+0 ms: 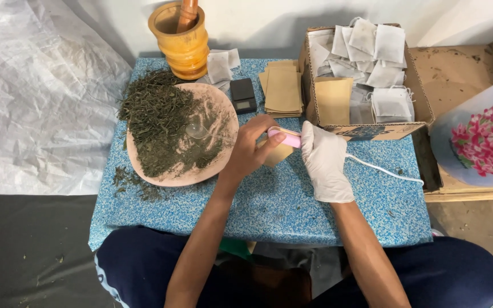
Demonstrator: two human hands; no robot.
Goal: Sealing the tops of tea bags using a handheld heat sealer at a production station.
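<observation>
My left hand (250, 147), bare, pinches a small brown paper pouch (278, 153) just above the blue speckled table (292, 197). My right hand (323, 159), in a white glove, grips a pink hand-held sealer (285, 137) with a white cord (383, 169), its jaw clamped across the pouch's top edge. Left of my hands sits a pink round tray (192, 177) heaped with dried green leaves (158, 122), a clear spoon (198, 132) lying in it.
A wooden mortar with pestle (182, 40) stands at the back. A small black scale (243, 95) and a stack of brown pouches (282, 88) lie behind my hands. A cardboard box (372, 132) holds white filter bags. A flowered bag (483, 140) is at right.
</observation>
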